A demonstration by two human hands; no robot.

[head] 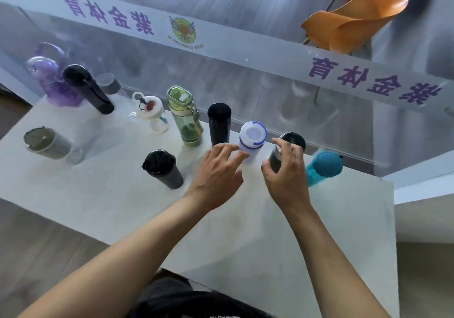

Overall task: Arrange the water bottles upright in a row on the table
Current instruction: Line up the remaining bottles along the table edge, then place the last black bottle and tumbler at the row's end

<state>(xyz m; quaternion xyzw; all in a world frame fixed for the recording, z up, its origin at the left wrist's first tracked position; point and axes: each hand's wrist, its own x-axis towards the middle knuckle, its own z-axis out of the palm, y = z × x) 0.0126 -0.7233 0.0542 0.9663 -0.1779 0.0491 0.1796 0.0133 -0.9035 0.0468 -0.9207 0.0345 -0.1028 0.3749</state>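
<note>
Several bottles stand upright along the far edge of the white table (98,195): a purple one (52,82), a tall black one (88,89), a small clear one with a white lid (152,114), a green one (185,116), a black flask (219,123), a white bottle with a blue ring (251,139), a dark flask (287,150) and a teal bottle (323,166). My right hand (286,173) wraps around the dark flask. My left hand (218,170) has its fingers spread, fingertips touching the white bottle's side.
A dark grey tumbler (163,169) stands alone nearer the front, left of my left hand. A grey-lidded clear cup (49,143) stands at the table's left end. A glass wall with a lettered band (245,47) runs behind the row. An orange chair (353,20) sits beyond it.
</note>
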